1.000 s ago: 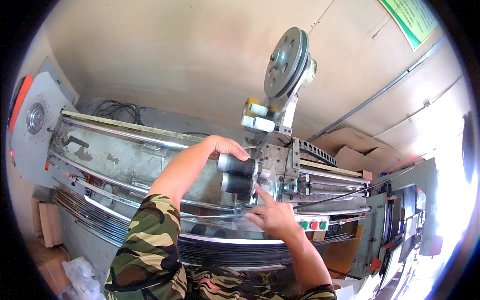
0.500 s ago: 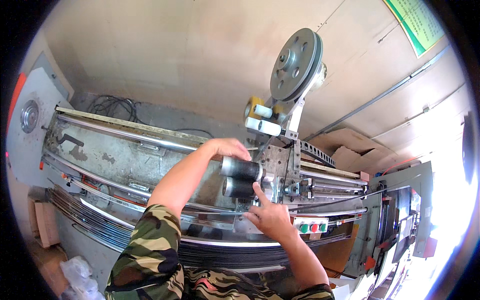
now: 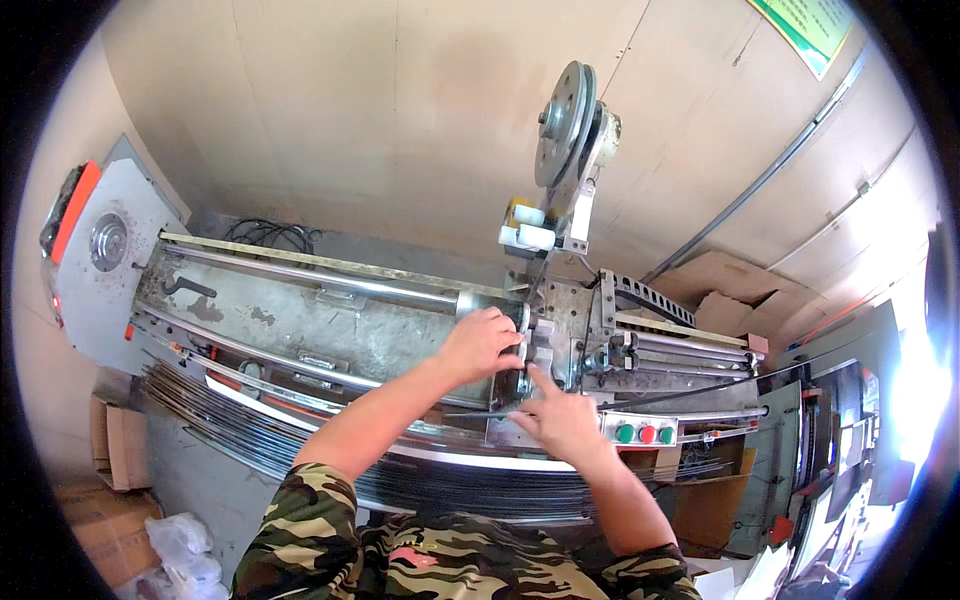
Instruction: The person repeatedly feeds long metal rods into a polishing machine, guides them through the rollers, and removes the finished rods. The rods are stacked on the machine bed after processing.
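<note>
My left hand (image 3: pixel 484 346) lies over a pair of thick rollers on the machine's carriage, grey on the upper one (image 3: pixel 478 302) and mostly hidden behind the hand. Its fingers and thumb curl together at the rollers' right end, around a small part that I cannot make out. Close beside it, my right hand (image 3: pixel 562 422) stretches its index finger toward the metal blocks (image 3: pixel 541 345), with the thumb apart and the other fingers bent. A thin dark rod (image 3: pixel 470 415) runs in from the left and passes beneath the right hand; whether the hand touches it is hidden.
Above the carriage rises an arm with a grey pulley wheel (image 3: pixel 562 125) and white rollers (image 3: pixel 528 237). Green and red push buttons (image 3: pixel 648 434) sit right of my right hand. Many thin dark rods (image 3: pixel 440 482) lie along the front. A hooked wrench-like piece (image 3: pixel 188 288) rests on the bed.
My left hand has come from behind the upper roller down across the rollers to their right end, fingers now curled. My right index finger still points there. The view has turned slightly.
</note>
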`<state>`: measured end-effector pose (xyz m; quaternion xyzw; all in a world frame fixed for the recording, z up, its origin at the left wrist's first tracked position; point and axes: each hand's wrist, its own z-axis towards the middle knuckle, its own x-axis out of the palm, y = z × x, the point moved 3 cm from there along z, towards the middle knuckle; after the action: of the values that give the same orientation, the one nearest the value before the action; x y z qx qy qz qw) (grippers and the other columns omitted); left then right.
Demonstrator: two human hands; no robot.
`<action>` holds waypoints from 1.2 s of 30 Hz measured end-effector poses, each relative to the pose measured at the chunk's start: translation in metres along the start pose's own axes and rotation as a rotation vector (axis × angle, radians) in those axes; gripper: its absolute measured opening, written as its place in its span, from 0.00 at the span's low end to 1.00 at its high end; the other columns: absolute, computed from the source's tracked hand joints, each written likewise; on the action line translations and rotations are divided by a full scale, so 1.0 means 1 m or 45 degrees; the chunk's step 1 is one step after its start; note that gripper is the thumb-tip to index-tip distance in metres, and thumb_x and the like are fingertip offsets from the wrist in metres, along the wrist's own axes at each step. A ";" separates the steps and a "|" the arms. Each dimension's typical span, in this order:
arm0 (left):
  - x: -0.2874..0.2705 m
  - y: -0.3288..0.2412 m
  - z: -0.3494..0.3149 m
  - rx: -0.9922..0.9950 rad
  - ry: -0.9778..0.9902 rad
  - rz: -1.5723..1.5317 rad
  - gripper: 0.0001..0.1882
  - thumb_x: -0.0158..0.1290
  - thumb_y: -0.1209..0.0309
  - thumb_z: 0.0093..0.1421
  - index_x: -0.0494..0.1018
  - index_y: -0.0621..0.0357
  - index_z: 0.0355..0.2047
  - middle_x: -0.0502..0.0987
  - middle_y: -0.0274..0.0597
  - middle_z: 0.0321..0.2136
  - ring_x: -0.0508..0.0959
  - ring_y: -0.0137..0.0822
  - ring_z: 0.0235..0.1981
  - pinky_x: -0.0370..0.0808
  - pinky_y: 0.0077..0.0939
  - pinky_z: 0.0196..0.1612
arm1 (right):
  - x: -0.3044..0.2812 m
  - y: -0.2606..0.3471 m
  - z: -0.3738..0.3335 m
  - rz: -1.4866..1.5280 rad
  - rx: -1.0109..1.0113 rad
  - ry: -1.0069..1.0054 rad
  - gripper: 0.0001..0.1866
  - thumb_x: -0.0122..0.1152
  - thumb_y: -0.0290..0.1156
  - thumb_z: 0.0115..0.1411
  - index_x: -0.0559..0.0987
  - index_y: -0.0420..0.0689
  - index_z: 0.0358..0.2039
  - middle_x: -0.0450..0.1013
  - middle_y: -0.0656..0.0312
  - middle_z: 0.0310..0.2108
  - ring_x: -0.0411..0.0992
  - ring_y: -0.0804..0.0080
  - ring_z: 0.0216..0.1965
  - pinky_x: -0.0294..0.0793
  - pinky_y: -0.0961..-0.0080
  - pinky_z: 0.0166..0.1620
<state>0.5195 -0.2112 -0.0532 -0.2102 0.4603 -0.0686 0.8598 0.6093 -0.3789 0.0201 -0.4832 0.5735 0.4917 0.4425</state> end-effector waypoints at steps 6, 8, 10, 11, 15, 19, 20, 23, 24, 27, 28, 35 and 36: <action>0.008 0.008 0.015 -0.311 0.001 0.032 0.10 0.59 0.61 0.57 0.81 0.54 0.27 0.79 0.38 0.28 0.78 0.44 0.37 0.75 0.39 0.40 | -0.033 -0.066 -0.023 0.263 0.208 0.038 0.21 0.59 0.57 0.60 0.87 0.55 0.32 0.81 0.60 0.27 0.79 0.55 0.33 0.78 0.60 0.39; 0.001 0.017 0.024 -0.365 0.012 0.009 0.13 0.58 0.59 0.59 0.79 0.56 0.26 0.79 0.43 0.29 0.78 0.46 0.36 0.75 0.41 0.40 | -0.038 -0.087 -0.017 0.330 0.308 0.138 0.21 0.58 0.57 0.61 0.87 0.55 0.34 0.81 0.60 0.25 0.79 0.55 0.33 0.78 0.60 0.40; -0.009 0.022 0.032 -0.423 0.033 -0.073 0.14 0.58 0.59 0.59 0.79 0.57 0.27 0.79 0.44 0.29 0.78 0.48 0.37 0.75 0.41 0.40 | -0.037 -0.109 -0.005 0.397 0.352 0.178 0.21 0.57 0.57 0.62 0.87 0.55 0.34 0.80 0.60 0.24 0.80 0.56 0.32 0.78 0.61 0.40; -0.013 0.024 0.036 -0.448 0.044 -0.118 0.14 0.58 0.59 0.59 0.79 0.58 0.27 0.79 0.45 0.29 0.78 0.49 0.37 0.75 0.41 0.40 | -0.036 -0.120 0.001 0.397 0.380 0.190 0.22 0.56 0.58 0.62 0.87 0.55 0.34 0.80 0.61 0.23 0.80 0.58 0.31 0.78 0.62 0.39; -0.024 0.037 0.024 -0.730 0.152 -0.568 0.15 0.59 0.61 0.61 0.79 0.62 0.29 0.80 0.45 0.26 0.78 0.37 0.27 0.74 0.34 0.34 | -0.019 -0.140 0.036 0.492 0.343 0.213 0.21 0.59 0.55 0.62 0.87 0.51 0.33 0.78 0.62 0.19 0.78 0.67 0.25 0.75 0.68 0.34; -0.031 0.033 0.010 -0.768 0.285 -0.671 0.13 0.59 0.62 0.64 0.80 0.61 0.33 0.82 0.35 0.27 0.75 0.27 0.26 0.73 0.31 0.31 | -0.008 -0.140 0.055 0.420 0.318 0.021 0.21 0.61 0.55 0.60 0.87 0.51 0.32 0.79 0.60 0.21 0.78 0.61 0.27 0.76 0.65 0.35; -0.030 0.033 0.006 -0.859 0.411 -0.709 0.14 0.56 0.62 0.67 0.81 0.60 0.42 0.83 0.39 0.42 0.79 0.27 0.40 0.76 0.27 0.46 | -0.007 -0.140 0.057 0.393 0.315 -0.037 0.21 0.61 0.55 0.59 0.88 0.50 0.32 0.79 0.60 0.21 0.79 0.60 0.28 0.76 0.64 0.36; -0.036 0.026 0.005 -0.601 0.414 -0.741 0.14 0.56 0.62 0.67 0.81 0.59 0.44 0.83 0.42 0.45 0.79 0.30 0.44 0.75 0.27 0.50 | -0.003 -0.141 0.056 0.394 0.328 -0.158 0.19 0.64 0.55 0.57 0.88 0.52 0.32 0.80 0.58 0.23 0.79 0.56 0.31 0.77 0.62 0.38; -0.043 0.019 0.011 -0.483 0.477 -0.694 0.15 0.56 0.62 0.67 0.80 0.58 0.48 0.82 0.43 0.46 0.79 0.32 0.47 0.74 0.28 0.53 | -0.003 -0.144 0.054 0.393 0.333 -0.193 0.19 0.65 0.54 0.57 0.88 0.52 0.32 0.80 0.58 0.24 0.79 0.56 0.31 0.77 0.62 0.38; -0.043 0.020 0.029 -0.672 0.510 -0.798 0.17 0.57 0.62 0.66 0.80 0.58 0.50 0.82 0.45 0.48 0.79 0.31 0.49 0.74 0.29 0.54 | -0.006 -0.152 0.050 0.403 0.340 -0.268 0.18 0.66 0.54 0.56 0.88 0.53 0.32 0.81 0.57 0.25 0.79 0.55 0.32 0.77 0.63 0.39; -0.042 0.022 0.034 -0.591 0.449 -0.732 0.19 0.59 0.63 0.63 0.78 0.57 0.53 0.83 0.44 0.45 0.81 0.31 0.46 0.75 0.29 0.53 | -0.007 -0.154 0.048 0.408 0.338 -0.287 0.18 0.66 0.54 0.56 0.88 0.53 0.32 0.81 0.57 0.26 0.79 0.55 0.32 0.77 0.63 0.39; -0.031 0.018 0.049 -0.238 0.351 -0.049 0.17 0.61 0.69 0.57 0.79 0.57 0.47 0.84 0.47 0.34 0.83 0.45 0.36 0.79 0.35 0.43 | 0.007 -0.145 0.055 0.374 0.368 -0.296 0.20 0.60 0.59 0.58 0.87 0.59 0.37 0.82 0.59 0.30 0.80 0.55 0.36 0.78 0.59 0.40; -0.034 0.017 0.047 -0.139 0.383 0.099 0.14 0.59 0.69 0.57 0.78 0.58 0.44 0.83 0.49 0.35 0.82 0.48 0.37 0.79 0.39 0.43 | 0.011 -0.140 0.061 0.385 0.407 -0.205 0.20 0.58 0.60 0.60 0.87 0.60 0.38 0.82 0.60 0.32 0.80 0.56 0.36 0.78 0.59 0.41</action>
<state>0.5375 -0.1715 -0.0111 -0.2259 0.5948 -0.0408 0.7704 0.7486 -0.3262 -0.0173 -0.2747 0.6727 0.4924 0.4791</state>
